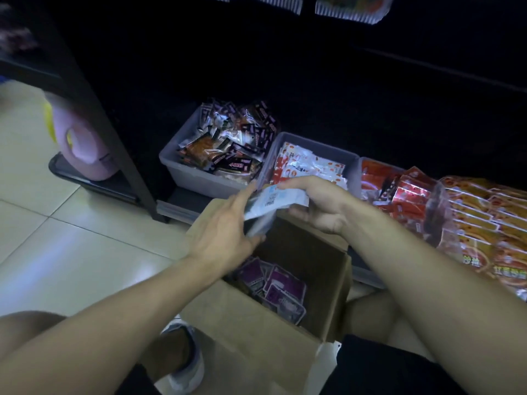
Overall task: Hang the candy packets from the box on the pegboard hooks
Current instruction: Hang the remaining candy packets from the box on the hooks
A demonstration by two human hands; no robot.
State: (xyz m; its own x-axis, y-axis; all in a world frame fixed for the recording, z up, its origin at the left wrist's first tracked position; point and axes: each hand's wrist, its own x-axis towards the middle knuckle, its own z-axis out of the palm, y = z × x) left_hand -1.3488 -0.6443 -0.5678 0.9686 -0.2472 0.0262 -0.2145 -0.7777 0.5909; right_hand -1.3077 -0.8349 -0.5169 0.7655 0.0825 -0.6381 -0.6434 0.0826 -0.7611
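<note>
Several candy packets (271, 203) held as a stack above open cardboard box (256, 332); left hand (225, 232) fingers curled round stack, right hand (316, 203) pinching top edge. Purple packets (279, 286) in box, grey bins (199, 178) behind.

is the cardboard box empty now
No, purple packets lie at the bottom of the open cardboard box, below the stack of packets held between the left hand and right hand.
</note>
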